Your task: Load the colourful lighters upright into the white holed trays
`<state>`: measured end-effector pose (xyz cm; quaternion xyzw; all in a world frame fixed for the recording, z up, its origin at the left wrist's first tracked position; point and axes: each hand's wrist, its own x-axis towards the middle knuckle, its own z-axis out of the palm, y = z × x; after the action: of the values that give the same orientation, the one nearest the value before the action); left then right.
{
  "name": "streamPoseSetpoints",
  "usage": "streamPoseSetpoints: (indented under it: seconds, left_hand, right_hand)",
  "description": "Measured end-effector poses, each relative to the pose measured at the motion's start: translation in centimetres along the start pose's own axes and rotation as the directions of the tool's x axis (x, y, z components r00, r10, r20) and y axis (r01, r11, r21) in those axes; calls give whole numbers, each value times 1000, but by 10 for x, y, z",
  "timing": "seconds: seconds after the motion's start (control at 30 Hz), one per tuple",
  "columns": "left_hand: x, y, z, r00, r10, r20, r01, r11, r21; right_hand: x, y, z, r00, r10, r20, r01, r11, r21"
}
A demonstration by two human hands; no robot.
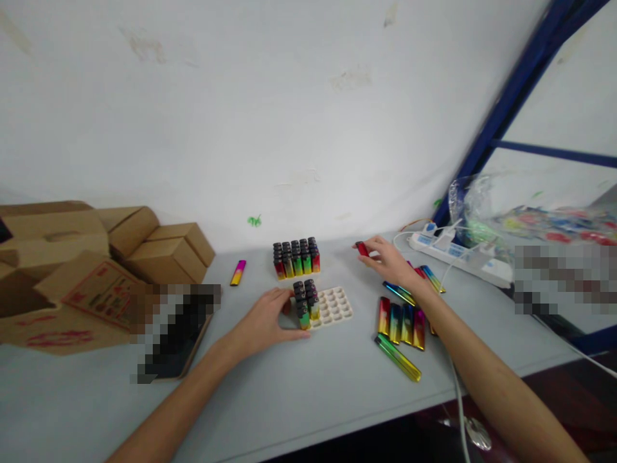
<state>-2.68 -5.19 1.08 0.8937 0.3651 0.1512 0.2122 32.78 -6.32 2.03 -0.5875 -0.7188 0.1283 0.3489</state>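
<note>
My right hand [385, 258] is raised over the right part of the table, pinching a red lighter [362, 249] between thumb and fingers. At the middle, a white tray [337, 305] with round cells holds two rows of upright lighters [303, 305] with black tops at its left end. My left hand [272, 315] is closed around that left end, thumb along the front edge and fingers behind. Behind it stands a second block of upright lighters [296, 257], filled with several rows. Loose shiny lighters [401, 323] in mixed colours lie below my right forearm, which hides some of them.
A single pink-and-yellow lighter [238, 272] lies at the back left. Cardboard boxes [96, 276] and a dark flat device [180, 334] occupy the left. A white power strip [460, 257] with plugs and cables, a blue metal frame [501, 109] and a clear plastic bag [544, 218] are at right.
</note>
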Motion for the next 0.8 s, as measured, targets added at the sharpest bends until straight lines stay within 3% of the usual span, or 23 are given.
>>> streamPoseSetpoints:
  seconds: [0.07,0.17,0.33,0.43,0.53,0.63,0.8]
  left_hand:
    - [0,1,-1,1000,-3,1,3,1000,-1]
    - [0,1,-1,1000,0,-6,0,1000,-4]
    - [0,0,0,1000,5,-28,-5,1000,-4]
    - [0,-1,0,1000,4,-29,-4,1000,0]
    - [0,-2,1,1000,-3,-18,3,1000,-2]
    - [0,-1,0,1000,-12,-14,12,1000,-7]
    - [-1,-1,0,1000,-4,-24,4,1000,0]
  right_hand:
    - [-2,-12,-1,996,-67,62,49,967,249]
    - [-5,-28,-1,979,-97,181,-5,868,497]
    - [-6,-36,11,965,-69,252,-115,754,646]
    - [-4,-35,21,972,51,229,-182,781,598]
    - [-3,-37,26,990,123,64,-138,889,437]
    - [-3,-42,25,991,123,-61,-102,957,271]
    - [-4,-49,21,992,81,-96,-66,986,152]
